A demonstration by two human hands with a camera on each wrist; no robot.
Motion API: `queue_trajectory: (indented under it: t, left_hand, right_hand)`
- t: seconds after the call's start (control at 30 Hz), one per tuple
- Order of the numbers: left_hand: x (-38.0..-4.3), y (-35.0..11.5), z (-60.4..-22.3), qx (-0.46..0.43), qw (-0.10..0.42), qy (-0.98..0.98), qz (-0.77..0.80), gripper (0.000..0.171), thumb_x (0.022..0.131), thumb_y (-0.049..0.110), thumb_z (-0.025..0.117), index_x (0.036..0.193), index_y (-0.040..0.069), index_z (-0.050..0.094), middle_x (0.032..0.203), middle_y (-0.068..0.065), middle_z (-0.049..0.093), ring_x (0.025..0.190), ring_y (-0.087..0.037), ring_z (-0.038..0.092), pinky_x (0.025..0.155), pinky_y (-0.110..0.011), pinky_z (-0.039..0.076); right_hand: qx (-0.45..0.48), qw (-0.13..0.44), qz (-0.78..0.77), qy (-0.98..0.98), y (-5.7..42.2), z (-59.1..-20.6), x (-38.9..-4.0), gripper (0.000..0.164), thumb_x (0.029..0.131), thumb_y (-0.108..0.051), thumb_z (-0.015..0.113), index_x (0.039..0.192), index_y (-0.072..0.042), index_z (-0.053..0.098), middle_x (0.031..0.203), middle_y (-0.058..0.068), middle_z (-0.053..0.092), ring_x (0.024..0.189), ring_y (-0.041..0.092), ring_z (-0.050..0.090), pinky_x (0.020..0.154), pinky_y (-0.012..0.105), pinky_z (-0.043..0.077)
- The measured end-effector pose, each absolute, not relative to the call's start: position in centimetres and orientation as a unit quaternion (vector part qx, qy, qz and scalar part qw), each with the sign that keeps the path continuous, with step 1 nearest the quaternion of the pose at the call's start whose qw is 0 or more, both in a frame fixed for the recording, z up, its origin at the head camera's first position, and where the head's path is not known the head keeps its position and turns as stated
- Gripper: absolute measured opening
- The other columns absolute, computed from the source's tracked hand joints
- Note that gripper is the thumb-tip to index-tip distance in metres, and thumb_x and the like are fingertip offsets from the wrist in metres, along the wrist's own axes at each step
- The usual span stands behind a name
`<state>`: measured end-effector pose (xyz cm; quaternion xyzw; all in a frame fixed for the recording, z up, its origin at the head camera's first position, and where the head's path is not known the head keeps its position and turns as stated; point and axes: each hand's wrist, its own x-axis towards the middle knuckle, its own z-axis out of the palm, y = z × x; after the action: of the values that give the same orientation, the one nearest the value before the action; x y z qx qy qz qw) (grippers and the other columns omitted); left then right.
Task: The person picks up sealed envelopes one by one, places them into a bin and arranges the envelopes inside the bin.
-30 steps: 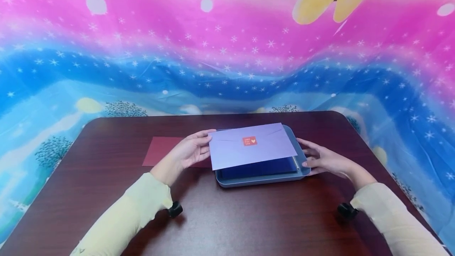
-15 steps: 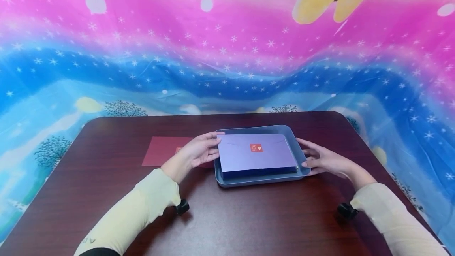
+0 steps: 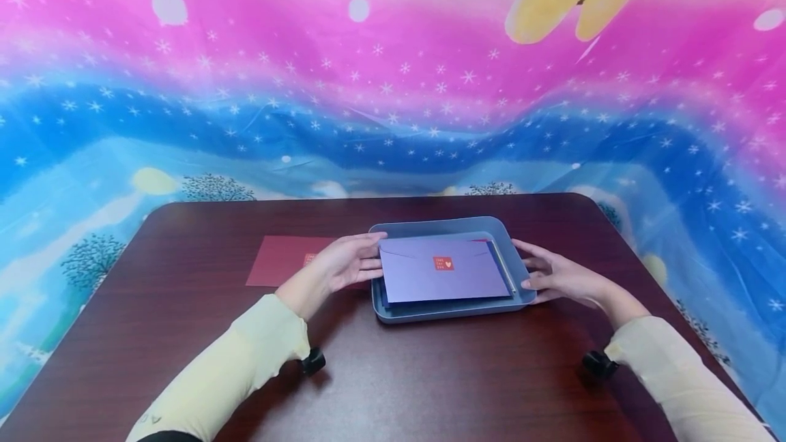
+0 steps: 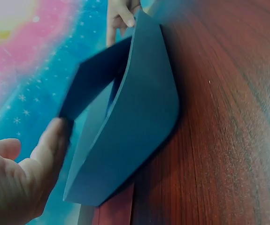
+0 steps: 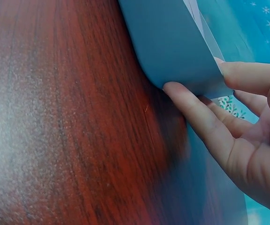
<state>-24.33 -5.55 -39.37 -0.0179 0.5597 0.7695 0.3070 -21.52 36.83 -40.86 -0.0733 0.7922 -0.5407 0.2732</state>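
A purple envelope [image 3: 442, 282] with a red heart sticker lies over dark blue stationery [image 3: 399, 304] inside a shallow blue-grey tray [image 3: 430, 314]. My left hand [image 3: 344, 261] is at the tray's left side, fingers by the envelope's left edge. The left wrist view shows this hand [image 4: 22, 178] with its thumb apart from the fingers, fingertips at a dark, raised sheet [image 4: 95, 77] above the tray wall [image 4: 139, 103]. My right hand [image 3: 561, 277] grips the tray's right end; in the right wrist view its thumb is at the rim and a finger [image 5: 196, 110] presses the outer wall.
A dark red envelope [image 3: 276, 261] lies flat left of the tray, partly hidden by my left hand. The brown wooden table [image 3: 417, 387] ends at a rounded back edge. Behind it hangs a pink and blue snowflake cloth [image 3: 393, 87].
The purple envelope has come down from a raised tilt into the tray and shifted toward me. My left hand moved slightly right and its fingers loosened. The right hand stayed put.
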Motion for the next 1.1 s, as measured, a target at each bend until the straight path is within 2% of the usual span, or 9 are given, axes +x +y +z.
queue_trajectory:
  t: [0.2,0.4,0.63,0.8,0.93,1.1]
  left_hand:
    - [-23.7,-6.6,-38.2,0.000,0.307,0.554,0.774,0.058,0.111,0.017,0.039,0.163,0.005,0.019,0.166,-0.028,0.012,0.149,-0.047,0.023,0.116,-0.056,0.029]
    - [-23.4,-7.2,-37.2,0.013,0.292,0.567,0.770,0.063,0.108,0.014,0.040,0.164,0.004,0.013,0.168,-0.024,0.012,0.150,-0.044,0.025,0.120,-0.057,0.021]
    - [-22.9,-8.5,-37.1,0.010,0.280,0.579,0.766,0.065,0.107,0.012,0.045,0.164,0.006,0.014,0.166,-0.023,0.020,0.147,-0.042,0.033,0.120,-0.055,0.024]
    - [-23.1,-10.1,-36.2,0.037,0.263,0.594,0.760,0.062,0.109,0.011,0.042,0.164,0.006,0.015,0.166,-0.022,0.022,0.147,-0.043,0.033,0.119,-0.054,0.025]
    - [-23.8,-12.4,-34.9,0.097,0.212,0.678,0.697,0.059,0.109,0.009,0.043,0.163,0.002,0.020,0.164,-0.023,0.028,0.145,-0.043,0.036,0.118,-0.053,0.028]
    - [-24.5,-15.8,-34.4,0.128,0.141,0.782,0.593,0.052,0.108,0.010,0.050,0.157,-0.001,0.036,0.153,-0.024,0.045,0.138,-0.043,0.046,0.114,-0.054,0.035]
  right_hand:
    - [-0.073,0.272,-0.545,0.790,36.9,-40.8,-21.6,0.095,0.099,-0.008,0.068,0.165,-0.014,0.001,0.156,0.041,0.021,0.117,0.035,0.064,0.089,0.050,0.058]
    - [-0.079,0.275,-0.551,0.784,36.9,-40.9,-21.6,0.094,0.099,-0.008,0.067,0.165,-0.011,0.000,0.155,0.042,0.020,0.114,0.032,0.065,0.089,0.049,0.058]
    - [-0.071,0.273,-0.548,0.787,36.8,-41.0,-21.6,0.095,0.098,-0.007,0.068,0.165,-0.013,0.001,0.156,0.042,0.020,0.115,0.035,0.064,0.089,0.050,0.058]
    - [-0.069,0.274,-0.550,0.786,36.9,-41.1,-21.5,0.095,0.098,-0.007,0.068,0.165,-0.013,0.001,0.155,0.042,0.020,0.114,0.037,0.065,0.088,0.050,0.058]
    - [-0.070,0.271,-0.552,0.785,36.9,-41.0,-21.3,0.095,0.098,-0.006,0.068,0.165,-0.013,0.001,0.155,0.042,0.021,0.114,0.038,0.065,0.089,0.051,0.058]
    - [-0.068,0.270,-0.545,0.791,36.7,-40.7,-21.4,0.095,0.098,-0.008,0.069,0.165,-0.014,0.002,0.155,0.041,0.021,0.115,0.039,0.064,0.089,0.051,0.057]
